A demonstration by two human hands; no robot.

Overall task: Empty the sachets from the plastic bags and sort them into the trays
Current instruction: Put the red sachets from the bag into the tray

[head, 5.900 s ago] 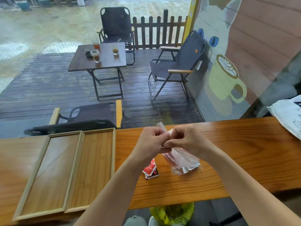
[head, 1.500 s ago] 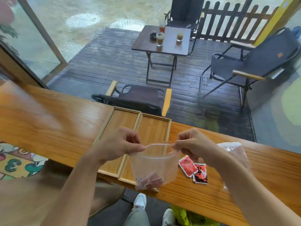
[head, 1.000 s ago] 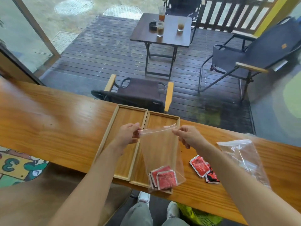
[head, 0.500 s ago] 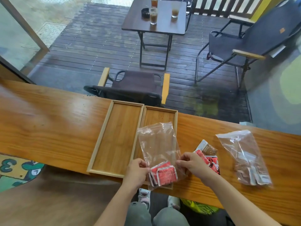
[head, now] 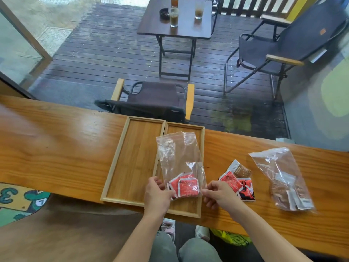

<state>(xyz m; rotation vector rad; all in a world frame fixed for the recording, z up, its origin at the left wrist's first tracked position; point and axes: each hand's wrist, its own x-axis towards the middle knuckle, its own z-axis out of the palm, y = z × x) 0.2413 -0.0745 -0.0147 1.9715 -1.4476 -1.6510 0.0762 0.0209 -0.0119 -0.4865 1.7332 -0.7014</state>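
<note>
A clear plastic bag (head: 178, 154) lies flat over the right wooden tray (head: 201, 186), its opening pointing away from me. Red sachets (head: 186, 187) sit at its near, closed end. My left hand (head: 156, 195) pinches that end's left corner and my right hand (head: 219, 193) pinches its right corner. The left wooden tray (head: 134, 161) holds nothing. Loose red and brown sachets (head: 237, 179) lie on the counter just right of the trays. A second clear bag (head: 283, 176) with brown and white sachets lies further right.
The trays rest on a long wooden counter (head: 56, 148) whose near edge runs just below them. Beyond a glass pane are a deck, folding chairs (head: 154, 103) and a small table with drinks (head: 179, 19). A yellow bag (head: 232, 239) lies on the floor by my feet.
The bag was held up open by its top; my hands have laid it over the right tray and shifted to its closed end. The view has tilted down.
</note>
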